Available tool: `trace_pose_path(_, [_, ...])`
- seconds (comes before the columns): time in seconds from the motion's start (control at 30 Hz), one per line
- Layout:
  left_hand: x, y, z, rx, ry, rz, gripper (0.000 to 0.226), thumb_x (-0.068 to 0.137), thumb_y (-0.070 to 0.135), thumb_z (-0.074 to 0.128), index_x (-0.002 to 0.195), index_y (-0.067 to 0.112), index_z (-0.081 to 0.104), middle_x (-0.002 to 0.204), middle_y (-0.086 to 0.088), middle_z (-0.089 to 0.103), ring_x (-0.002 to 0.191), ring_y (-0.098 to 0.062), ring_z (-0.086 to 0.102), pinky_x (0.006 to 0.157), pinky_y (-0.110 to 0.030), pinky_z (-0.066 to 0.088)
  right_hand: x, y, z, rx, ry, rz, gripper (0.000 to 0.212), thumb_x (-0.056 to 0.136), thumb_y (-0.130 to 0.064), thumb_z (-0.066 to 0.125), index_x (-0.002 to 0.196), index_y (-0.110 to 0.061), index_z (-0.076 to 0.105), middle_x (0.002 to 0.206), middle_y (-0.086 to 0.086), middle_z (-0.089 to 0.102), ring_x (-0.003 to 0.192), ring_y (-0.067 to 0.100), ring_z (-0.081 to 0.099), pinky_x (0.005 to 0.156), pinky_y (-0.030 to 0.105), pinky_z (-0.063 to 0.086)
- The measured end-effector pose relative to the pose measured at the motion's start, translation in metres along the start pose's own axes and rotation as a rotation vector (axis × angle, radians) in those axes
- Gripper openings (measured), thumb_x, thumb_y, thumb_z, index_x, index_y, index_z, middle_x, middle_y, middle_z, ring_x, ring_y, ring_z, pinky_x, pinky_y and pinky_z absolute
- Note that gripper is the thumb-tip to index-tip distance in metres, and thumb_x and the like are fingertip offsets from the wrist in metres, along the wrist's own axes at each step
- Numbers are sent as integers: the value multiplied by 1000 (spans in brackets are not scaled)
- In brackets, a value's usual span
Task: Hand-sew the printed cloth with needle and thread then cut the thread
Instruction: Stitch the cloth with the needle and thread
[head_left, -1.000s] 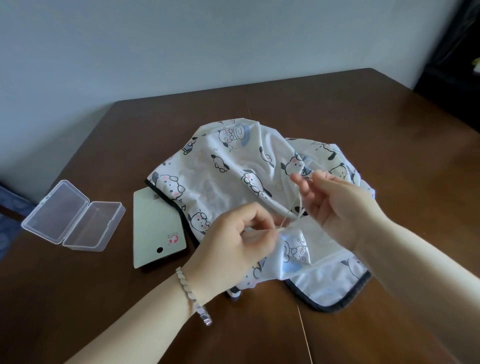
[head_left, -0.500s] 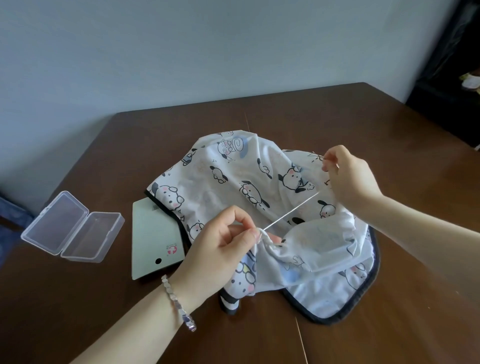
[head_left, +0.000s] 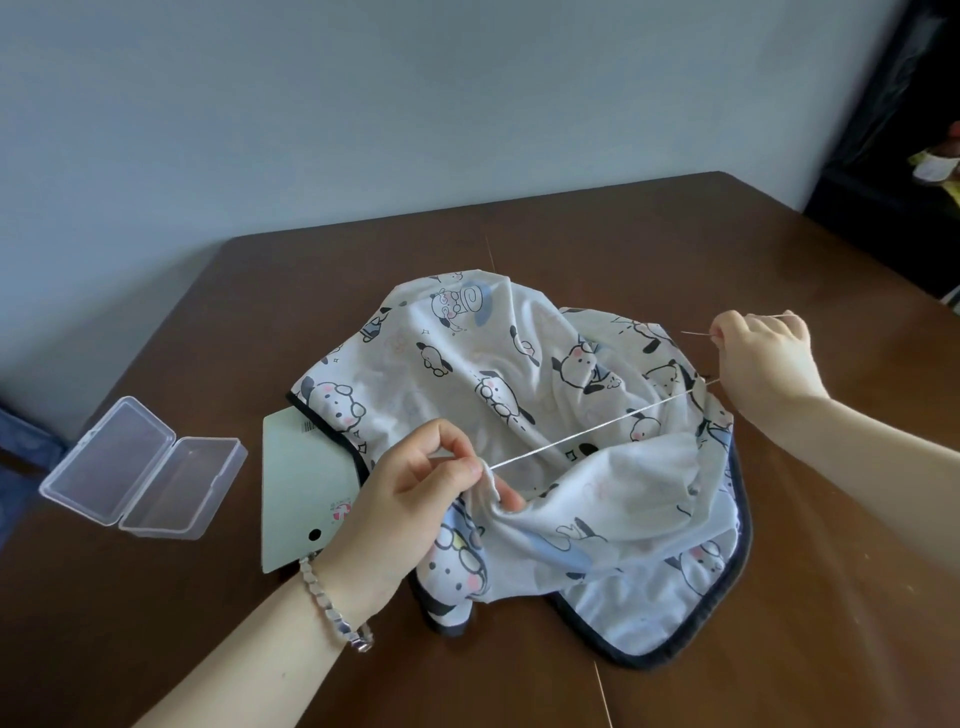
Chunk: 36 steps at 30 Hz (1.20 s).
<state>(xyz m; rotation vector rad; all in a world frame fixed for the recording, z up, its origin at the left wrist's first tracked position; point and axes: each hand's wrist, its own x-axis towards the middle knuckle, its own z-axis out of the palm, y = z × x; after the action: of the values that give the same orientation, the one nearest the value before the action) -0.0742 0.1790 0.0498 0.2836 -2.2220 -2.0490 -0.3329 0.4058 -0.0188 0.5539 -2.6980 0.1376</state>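
Observation:
A white printed cloth (head_left: 545, 374) with cartoon dogs and a dark hem lies bunched on the brown table (head_left: 675, 244). My left hand (head_left: 410, 499) pinches a fold of the cloth at its near side. A white thread (head_left: 587, 428) runs taut from that fold up to my right hand (head_left: 763, 358), which is raised over the cloth's right edge. That hand pinches a thin needle (head_left: 696, 334) whose tip points left.
An open clear plastic case (head_left: 140, 467) lies at the left of the table. A pale green card (head_left: 301, 493) sticks out from under the cloth's left edge. A dark cabinet (head_left: 893, 130) stands at the far right, past the table's corner.
My right hand has pulled the needle up and out to the right, drawing the thread long and taut. My left hand has kept its pinch on the cloth fold.

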Motion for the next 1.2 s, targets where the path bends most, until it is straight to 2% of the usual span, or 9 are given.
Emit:
trace_pose_path(0.2, [4,-2,0,-5,92,-64,26,89,-4,40,65,7,41,56,-5,65,50,-9,59,53,-17,45,-3,10,2,-51,-2,-3,20,83,10,48,97,1,58,81,20,65,92,41,57,103,52,25])
trace_pose_path(0.33, [9,-5,5,-9,155,-105,21,89,7,50,69,9,47,69,-6,71,59,-13,63,62,-26,47,-7,-2,-3,57,21,48,16,89,2,43,97,-4,56,81,14,67,93,38,56,99,48,26])
trace_pose_path(0.43, [10,-9,5,146,168,-31,10,79,28,63,71,22,61,64,2,56,66,-16,52,66,-30,42,-8,-29,-23,253,64,96,17,94,-10,41,98,-7,58,82,12,65,84,33,53,86,41,34])
trace_pose_path(0.53, [9,-8,5,214,119,51,10,82,17,67,75,24,66,63,11,59,64,-4,54,65,-17,46,-17,-65,-54,644,-18,53,13,91,-12,47,94,-17,58,81,0,67,70,21,59,65,30,46])
trace_pose_path(0.63, [5,-1,6,233,86,89,12,80,12,66,71,21,68,57,15,59,51,2,49,51,-8,39,-39,-97,-81,866,-194,-136,12,88,-7,56,87,-18,60,61,-18,62,45,3,55,46,9,38])
trace_pose_path(0.73, [1,1,2,262,69,105,10,79,15,67,73,22,69,52,6,56,45,-2,44,43,-10,35,-57,-115,-96,1003,-288,-288,27,86,-2,59,77,-27,58,68,-11,65,41,6,53,48,8,37])
trace_pose_path(0.83, [-4,1,-3,259,65,116,5,75,25,67,78,27,70,64,-10,64,57,-10,56,51,-17,44,-65,-122,-99,1035,-335,-392,32,86,-4,60,79,-34,59,71,-10,67,46,10,56,53,8,41])
trace_pose_path(1.0, [-9,0,-8,197,89,105,7,75,8,70,74,14,68,59,8,66,57,1,59,52,-12,45,-68,-126,-99,985,-338,-471,24,85,-1,60,85,-24,67,76,-14,66,54,6,59,56,8,43])
trace_pose_path(1.2, [-11,-1,-11,181,91,118,8,75,8,69,72,14,67,57,11,64,54,0,56,45,-14,43,-66,-127,-98,911,-299,-555,16,84,-7,58,88,-16,70,78,-24,58,65,-9,56,60,4,39])
